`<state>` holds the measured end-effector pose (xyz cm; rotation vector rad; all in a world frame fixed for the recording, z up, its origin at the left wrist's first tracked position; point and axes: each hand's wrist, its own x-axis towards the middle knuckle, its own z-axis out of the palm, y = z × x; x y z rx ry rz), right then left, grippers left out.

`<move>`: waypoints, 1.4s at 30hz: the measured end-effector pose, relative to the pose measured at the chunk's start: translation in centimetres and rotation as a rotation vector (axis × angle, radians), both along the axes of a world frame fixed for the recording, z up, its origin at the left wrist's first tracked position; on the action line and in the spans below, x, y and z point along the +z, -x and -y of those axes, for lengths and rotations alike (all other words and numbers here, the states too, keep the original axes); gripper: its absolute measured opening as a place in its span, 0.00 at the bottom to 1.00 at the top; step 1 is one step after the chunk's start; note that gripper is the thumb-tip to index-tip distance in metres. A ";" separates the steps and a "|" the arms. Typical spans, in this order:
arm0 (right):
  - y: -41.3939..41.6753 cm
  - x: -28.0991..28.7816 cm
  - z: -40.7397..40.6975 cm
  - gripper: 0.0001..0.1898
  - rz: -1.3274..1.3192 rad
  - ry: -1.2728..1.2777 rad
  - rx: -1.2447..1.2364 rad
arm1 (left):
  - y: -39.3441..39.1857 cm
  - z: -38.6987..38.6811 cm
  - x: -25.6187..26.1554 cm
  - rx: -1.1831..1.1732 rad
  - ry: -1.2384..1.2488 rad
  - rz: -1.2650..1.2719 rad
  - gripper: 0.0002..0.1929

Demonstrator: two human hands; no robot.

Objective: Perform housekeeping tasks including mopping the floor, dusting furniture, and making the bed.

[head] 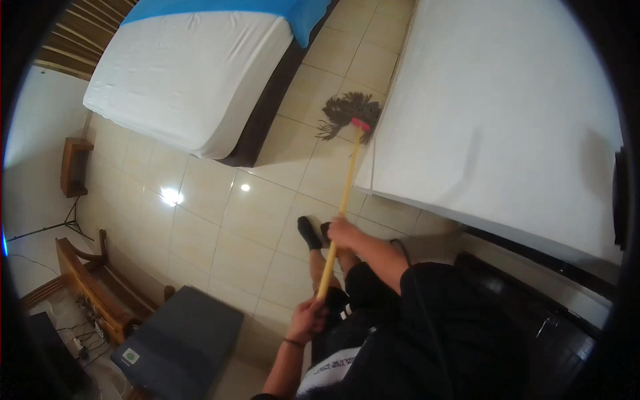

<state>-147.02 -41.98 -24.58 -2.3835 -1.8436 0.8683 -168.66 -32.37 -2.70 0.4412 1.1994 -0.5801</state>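
A string mop with a yellow handle (351,172) stretches away from my body across the floor. My left hand (307,319), with a dark band at the wrist, is wrapped around the handle's near end. Farther along the handle, my right hand (343,232) grips it too. The mop's red socket (360,124) joins the handle to dark grey strands (347,107). Those strands lie spread on the tiled floor (255,205), close against the base of a white wall (495,95).
A bed with a white sheet (185,75) and blue cover (225,6) stands left of the mop. Nearer are a wooden bench (100,285), a dark grey box-like piece (180,340), a tripod (75,220) and cables (92,335). Dark furniture (545,320) is at right.
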 end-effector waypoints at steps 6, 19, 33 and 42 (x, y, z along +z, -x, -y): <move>1.7 -0.7 1.0 0.04 -0.002 0.058 0.016 | 1.5 2.3 0.0 0.009 -0.022 0.060 0.08; 17.9 1.8 -0.5 0.05 -0.162 -0.034 0.201 | 15.9 -0.5 5.8 0.010 -0.046 -0.125 0.11; 23.9 0.3 -0.8 0.06 0.005 0.193 0.168 | 24.0 1.4 1.1 0.020 -0.138 0.004 0.12; 39.7 5.1 -2.0 0.07 -0.382 0.074 0.233 | 38.1 1.1 9.4 0.102 -0.159 -0.165 0.12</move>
